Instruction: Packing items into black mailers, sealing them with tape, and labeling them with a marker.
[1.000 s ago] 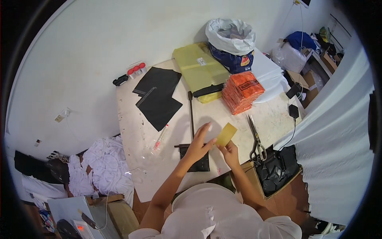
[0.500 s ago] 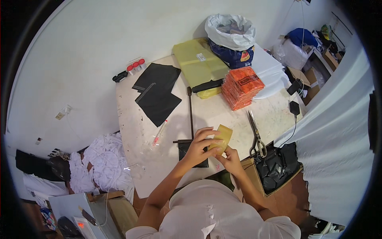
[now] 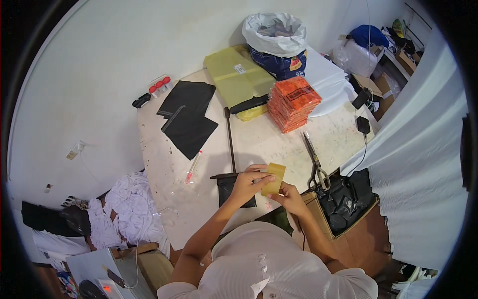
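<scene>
Head view. Both hands raised over the near edge of the bench point(image 3: 259, 144). Left hand point(image 3: 247, 183) and right hand point(image 3: 289, 197) share one small yellow pouch point(image 3: 273, 178), held just above the bench surface. Left grip: fingers curled, pressed onto the pouch's left side. Right grip: pinching its lower right edge from beneath. Directly under the left hand, a small black bag point(image 3: 230, 190) lies flat. A long black rod point(image 3: 230, 142) runs away from it. Scissors point(image 3: 314, 163) lie to the right; a stack of orange packets point(image 3: 293, 103) sits further back. Black sheets point(image 3: 188, 117) at far left, a red pen point(image 3: 192, 167) near them.
</scene>
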A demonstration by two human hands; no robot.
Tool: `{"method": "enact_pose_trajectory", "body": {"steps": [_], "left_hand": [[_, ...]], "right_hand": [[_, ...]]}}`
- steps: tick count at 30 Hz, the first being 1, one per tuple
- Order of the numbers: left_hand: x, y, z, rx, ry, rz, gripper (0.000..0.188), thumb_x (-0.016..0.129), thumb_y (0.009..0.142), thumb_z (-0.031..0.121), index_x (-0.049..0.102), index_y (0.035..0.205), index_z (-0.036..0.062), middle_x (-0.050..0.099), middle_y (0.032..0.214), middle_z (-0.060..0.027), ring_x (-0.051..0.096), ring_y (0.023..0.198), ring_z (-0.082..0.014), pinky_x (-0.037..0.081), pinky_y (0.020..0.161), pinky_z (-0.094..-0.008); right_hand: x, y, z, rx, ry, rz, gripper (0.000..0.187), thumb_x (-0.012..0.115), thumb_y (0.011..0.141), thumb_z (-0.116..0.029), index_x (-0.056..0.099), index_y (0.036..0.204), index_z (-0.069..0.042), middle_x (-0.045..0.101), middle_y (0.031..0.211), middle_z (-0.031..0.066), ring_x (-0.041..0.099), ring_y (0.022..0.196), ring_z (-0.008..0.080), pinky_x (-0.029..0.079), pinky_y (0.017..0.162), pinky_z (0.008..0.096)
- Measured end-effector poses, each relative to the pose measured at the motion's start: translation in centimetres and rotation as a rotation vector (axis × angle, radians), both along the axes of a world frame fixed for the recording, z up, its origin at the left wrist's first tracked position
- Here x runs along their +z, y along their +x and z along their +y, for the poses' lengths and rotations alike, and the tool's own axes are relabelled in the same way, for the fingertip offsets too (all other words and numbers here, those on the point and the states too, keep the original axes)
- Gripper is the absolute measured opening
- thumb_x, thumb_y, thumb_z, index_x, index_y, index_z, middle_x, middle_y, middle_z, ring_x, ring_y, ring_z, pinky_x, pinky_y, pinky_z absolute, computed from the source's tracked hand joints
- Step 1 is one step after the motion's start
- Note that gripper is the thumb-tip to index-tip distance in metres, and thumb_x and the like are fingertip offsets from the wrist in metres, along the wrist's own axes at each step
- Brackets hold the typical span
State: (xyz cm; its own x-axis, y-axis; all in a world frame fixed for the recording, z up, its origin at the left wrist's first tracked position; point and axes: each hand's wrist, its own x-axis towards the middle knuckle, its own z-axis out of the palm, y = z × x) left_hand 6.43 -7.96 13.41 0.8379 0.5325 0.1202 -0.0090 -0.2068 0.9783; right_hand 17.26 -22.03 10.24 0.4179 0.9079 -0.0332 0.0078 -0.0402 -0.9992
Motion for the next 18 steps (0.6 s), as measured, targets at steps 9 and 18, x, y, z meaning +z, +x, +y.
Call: {"method": "enact_pose_trajectory", "body": {"steps": [9, 18], "left_hand": [[0.3, 1.1, -0.8, -0.158, -0.309, -0.058, 0.044, 0.06, 0.085, 0.006, 0.044, 0.125, 0.0021, 0.066, 0.092, -0.0086, 0.059, 0.081, -0.0083, 0.044, 0.077, -0.02], [1.1, 1.5, -0.1, -0.286, -0.351, 0.038, 0.053, 0.059, 0.085, 0.005, 0.036, 0.132, 0.0049, 0.067, 0.092, -0.0108, 0.059, 0.084, -0.0075, 0.046, 0.077, -0.0209]], "right_hand": [[1.2, 1.5, -2.3, 0.23, -0.285, 0.208, 0.028, 0.062, 0.081, -0.003, 0.054, 0.107, 0.004, 0.061, 0.096, 0.0046, 0.056, 0.089, 0.0101, 0.045, 0.082, 0.0252], [1.6, 1.6, -3.4, 0.334, -0.344, 0.15, 0.029, 0.061, 0.081, -0.002, 0.054, 0.109, 0.004, 0.062, 0.098, 0.0049, 0.056, 0.09, 0.0098, 0.045, 0.082, 0.0249]]}}
